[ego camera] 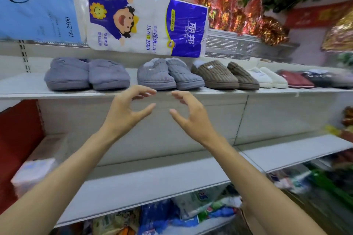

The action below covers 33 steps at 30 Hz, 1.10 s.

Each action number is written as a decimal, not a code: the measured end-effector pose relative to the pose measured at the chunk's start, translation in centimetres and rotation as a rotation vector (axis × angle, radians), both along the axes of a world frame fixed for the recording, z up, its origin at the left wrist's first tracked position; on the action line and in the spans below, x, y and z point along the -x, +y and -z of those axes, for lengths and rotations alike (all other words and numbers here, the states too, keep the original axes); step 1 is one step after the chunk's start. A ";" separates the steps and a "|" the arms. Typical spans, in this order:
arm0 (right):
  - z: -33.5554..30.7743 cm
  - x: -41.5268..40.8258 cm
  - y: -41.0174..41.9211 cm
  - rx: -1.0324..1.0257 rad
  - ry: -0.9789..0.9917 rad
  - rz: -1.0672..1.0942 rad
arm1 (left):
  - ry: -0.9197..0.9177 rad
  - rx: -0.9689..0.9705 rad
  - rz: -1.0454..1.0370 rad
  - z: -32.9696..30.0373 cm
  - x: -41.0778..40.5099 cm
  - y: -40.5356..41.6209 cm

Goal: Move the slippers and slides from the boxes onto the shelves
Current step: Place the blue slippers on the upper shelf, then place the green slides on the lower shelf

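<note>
The upper shelf [191, 93] carries a row of slipper pairs along its front edge, toes close to the lip. Above it, the toilet-paper pack [145, 25] leans out past its own shelf and overhangs the row; a raised arm could knock it down onto the footwear. The lower shelf [152, 181] shows bare board in the middle section.

From the left, the row runs: plush grey pair [87, 74], ribbed grey pair [168, 75], brown corduroy pair [223, 74], white pair [267, 77], then darker pairs further right, too blurred to identify. The ribbed grey pair sits nearest the edge, just above the hands. No box is clearly in view; a cardboard corner at the bottom right cannot be confirmed as one.

The left hand [124, 110] and the right hand [191, 114] hover in front of the shelf lip, facing each other, fingers loosely curved and apart, grasping nothing.

Risks, as judged: a careless brush against the ribbed grey pair could push it off the lip; pairs are set tight, so a further pair wedged in could dislodge its neighbours; motion blur at the right suggests a turning head, so a reach may be poorly sighted.
</note>
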State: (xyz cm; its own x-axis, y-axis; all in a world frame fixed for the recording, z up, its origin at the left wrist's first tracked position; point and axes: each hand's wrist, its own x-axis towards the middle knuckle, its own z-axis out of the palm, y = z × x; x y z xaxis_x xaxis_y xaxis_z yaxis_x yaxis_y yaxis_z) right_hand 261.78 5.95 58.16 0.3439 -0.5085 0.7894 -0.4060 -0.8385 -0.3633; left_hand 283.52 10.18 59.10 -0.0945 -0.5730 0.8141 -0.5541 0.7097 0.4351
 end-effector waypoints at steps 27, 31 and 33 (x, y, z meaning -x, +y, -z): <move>13.8 56.8 11.2 -0.497 0.036 0.438 | -0.085 -0.353 0.536 15.4 55.3 -1.5; 16.1 62.9 9.1 -0.512 0.037 0.490 | -0.104 -0.415 0.582 17.3 61.9 -4.0; 17.2 65.9 7.6 -0.522 0.027 0.514 | -0.105 -0.448 0.609 18.5 65.2 -5.9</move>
